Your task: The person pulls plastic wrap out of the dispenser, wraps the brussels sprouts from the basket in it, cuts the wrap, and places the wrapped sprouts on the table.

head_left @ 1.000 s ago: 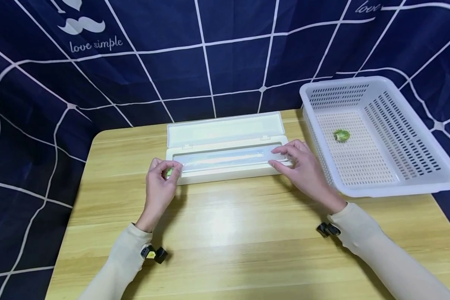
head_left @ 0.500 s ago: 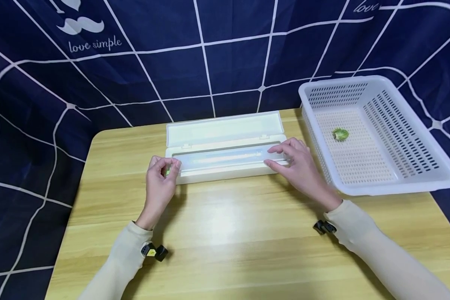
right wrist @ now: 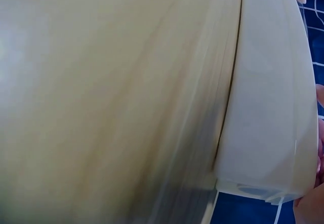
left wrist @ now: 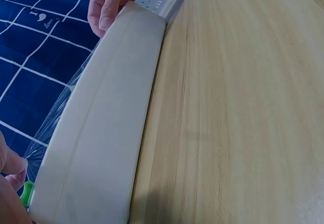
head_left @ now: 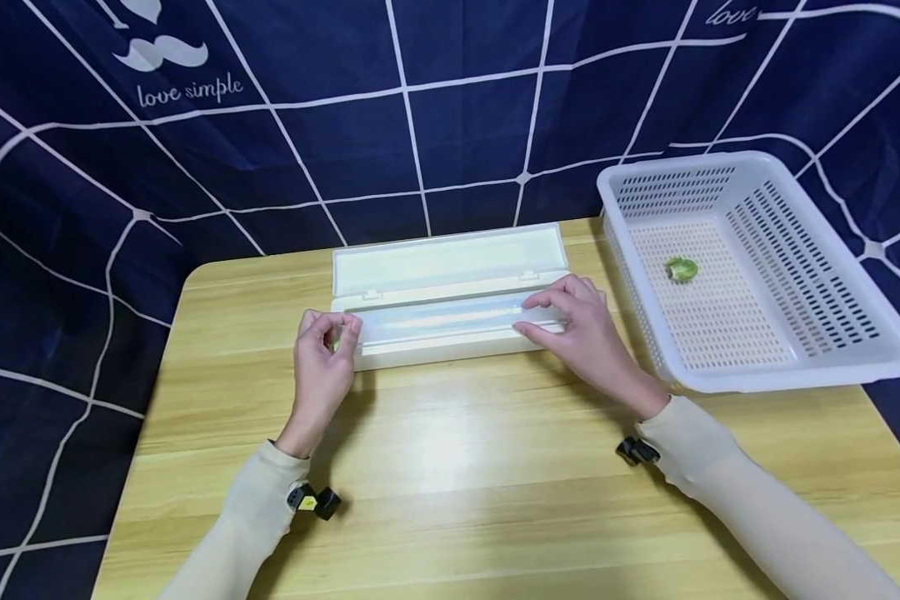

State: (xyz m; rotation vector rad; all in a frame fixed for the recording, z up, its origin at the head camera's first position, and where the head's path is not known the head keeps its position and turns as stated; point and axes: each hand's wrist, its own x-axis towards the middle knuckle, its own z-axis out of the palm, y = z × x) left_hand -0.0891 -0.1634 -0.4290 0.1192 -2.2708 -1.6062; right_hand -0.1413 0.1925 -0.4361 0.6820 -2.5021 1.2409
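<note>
A long white cling film dispenser [head_left: 435, 353] stands on the table, its lid [head_left: 450, 257] raised at the back. Clear cling film [head_left: 442, 318] stretches along its top. At the left end my left hand [head_left: 318, 362] pinches the film between thumb and fingertips, and the film gathers into creases there in the left wrist view. Beside those fingers a small green piece [left wrist: 27, 193] shows, mostly covered. My right hand [head_left: 585, 337] is over the right part of the dispenser, thumb and forefinger apart, thumb at the front edge. In the right wrist view the dispenser's front wall [right wrist: 268, 92] hides most of both hands.
To the right stands a white perforated plastic basket [head_left: 648, 333] with a small green vegetable [head_left: 681, 269] inside. A dark blue curtain [head_left: 472, 133] with white lines hangs behind the wooden table [head_left: 435, 483].
My right hand has slid a little to the left along the dispenser. My left hand keeps its pinch on the cling film and has barely moved.
</note>
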